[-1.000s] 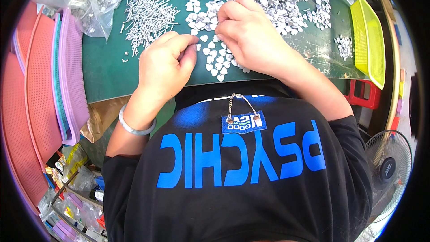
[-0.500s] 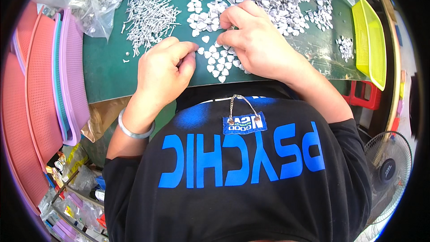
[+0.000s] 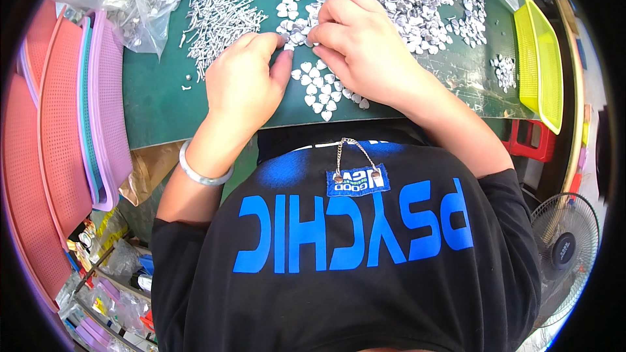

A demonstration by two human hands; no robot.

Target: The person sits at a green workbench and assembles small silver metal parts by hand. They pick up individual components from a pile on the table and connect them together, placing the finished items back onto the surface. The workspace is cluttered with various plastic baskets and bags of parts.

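My left hand (image 3: 242, 81), a bangle on its wrist, is closed, thumb and forefinger pinched at the near edge of the heart pile. What they grip, if anything, is too small to make out. Close by on the right, my right hand (image 3: 362, 45) has its fingers curled and pinched at the same edge; its grip is also hidden. Beyond and between them spreads a big heap of small silvery heart-shaped pieces (image 3: 417, 0). Nearer me, a smaller group of hearts (image 3: 321, 94) lies on the green tabletop (image 3: 156, 111). Left of these is a pile of thin silvery stick-shaped pieces (image 3: 222, 23).
A clear plastic bag (image 3: 140, 10) of silvery pieces lies at the far left. Pink and purple baskets (image 3: 107, 111) stand along the left edge. On the right are a small pile of bits (image 3: 504, 72), a yellow-green basket (image 3: 540, 65), a red stool (image 3: 531, 140) and a fan (image 3: 562, 251).
Both hands have moved away from me, from the small group of hearts to the near edge of the large heap. My left hand also shifted slightly right, and my right hand slightly left.
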